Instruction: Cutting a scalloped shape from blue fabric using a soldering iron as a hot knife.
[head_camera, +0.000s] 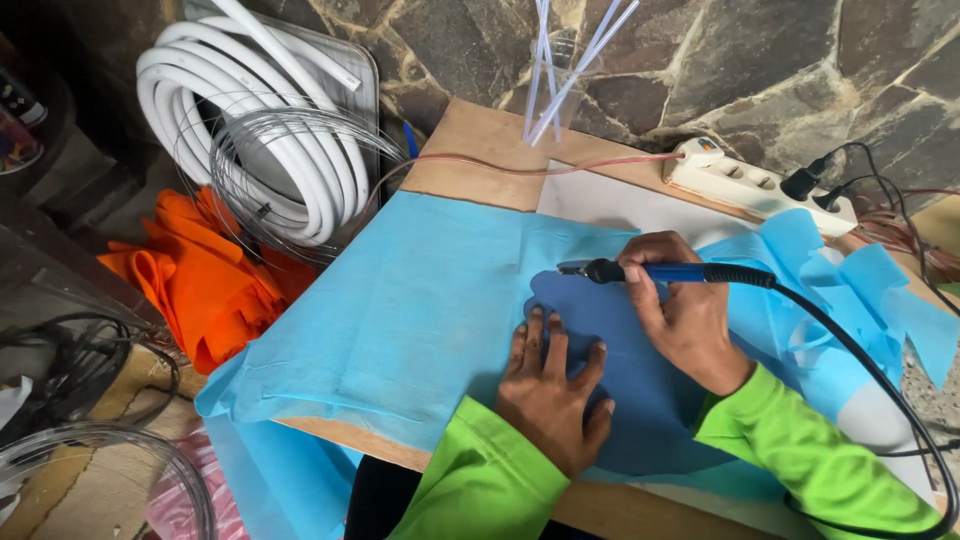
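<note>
Green sleeves (480, 480) nearest, at the table's (490, 135) near edge. Left hand (552, 395): grip released, palm flat, fingers spread, pressing a dark blue template (640, 390) onto light blue fabric sheet (400, 310) mid-table. Right hand (680, 310): grip clenched around blue-handled hot cutting tool (650, 271), tip at the template's far edge; black cord (880, 390) trails toward the right edge. Blue offcuts (860, 290) right side. White power strip (760, 185) at far right corner. Orange fabric (210, 280) and coiled white tubing (260, 130) beyond the left edge.

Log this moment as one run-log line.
left hand flat on dark blue template | right hand holds corded blue cutting tool | light blue fabric beneath
</note>
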